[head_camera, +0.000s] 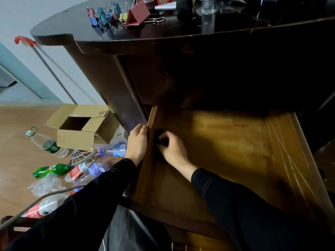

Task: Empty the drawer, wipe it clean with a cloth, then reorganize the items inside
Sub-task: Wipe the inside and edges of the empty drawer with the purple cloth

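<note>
Drawer pulled out below the dark worktop, wooden bottom showing. Left hand on the drawer's left wall, fingers curled over its rim, gripping it. Right hand inside the drawer, clenched round a dark cloth, blurred, pressed down just beside that left wall. Black sleeves on both arms. On the worktop, a cluster of coloured binder clips with a larger red clip just beside them; more things behind, too dark to tell. On the floor to the left, an open cardboard box, plastic bottles lying near it. Metal pole with a red handle leaning by the wall.
</note>
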{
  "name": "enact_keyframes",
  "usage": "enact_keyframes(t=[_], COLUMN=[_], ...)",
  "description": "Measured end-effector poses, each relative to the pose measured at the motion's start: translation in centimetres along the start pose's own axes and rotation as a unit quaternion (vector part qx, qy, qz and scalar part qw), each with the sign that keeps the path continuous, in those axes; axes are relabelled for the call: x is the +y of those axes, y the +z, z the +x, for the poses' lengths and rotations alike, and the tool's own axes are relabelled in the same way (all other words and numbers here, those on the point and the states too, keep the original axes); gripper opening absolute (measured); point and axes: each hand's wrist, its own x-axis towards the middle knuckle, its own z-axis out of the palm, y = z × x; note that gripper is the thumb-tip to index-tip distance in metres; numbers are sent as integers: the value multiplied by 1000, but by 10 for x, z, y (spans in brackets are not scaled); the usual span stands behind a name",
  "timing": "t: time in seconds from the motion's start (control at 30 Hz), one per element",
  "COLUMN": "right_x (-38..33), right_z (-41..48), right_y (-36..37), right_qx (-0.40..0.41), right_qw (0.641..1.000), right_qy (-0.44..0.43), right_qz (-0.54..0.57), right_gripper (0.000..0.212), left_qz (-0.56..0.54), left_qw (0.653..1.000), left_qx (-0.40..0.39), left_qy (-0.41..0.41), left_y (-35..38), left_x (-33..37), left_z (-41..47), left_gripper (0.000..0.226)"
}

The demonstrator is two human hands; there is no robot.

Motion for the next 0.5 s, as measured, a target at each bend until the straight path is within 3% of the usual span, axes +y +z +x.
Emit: enact_keyframes(t=[0.1, 0.23, 0.4, 0.5], right_x=[13, 6, 2, 2], right_z=[11, 21, -8, -41], right_y=[-11, -12, -17, -16], right_qx=[-57, -15, -121, -210], right_qw=[996, 995, 963, 919], right_qy=[48, 38, -35, -106], right_qz=[-56, -93, -238, -317], right_gripper=[20, 21, 24, 30], left_qz=[5, 5, 0, -11], left_qw=[1000, 1000, 1000, 1000], left_qx=[-9, -7, -11, -14], left_qy=[-2, -1, -7, -19], left_y=[0, -1, -1, -1], left_x=[1, 2, 3, 4], left_z=[-2, -3, -2, -3], left_gripper=[30, 31, 30, 31])
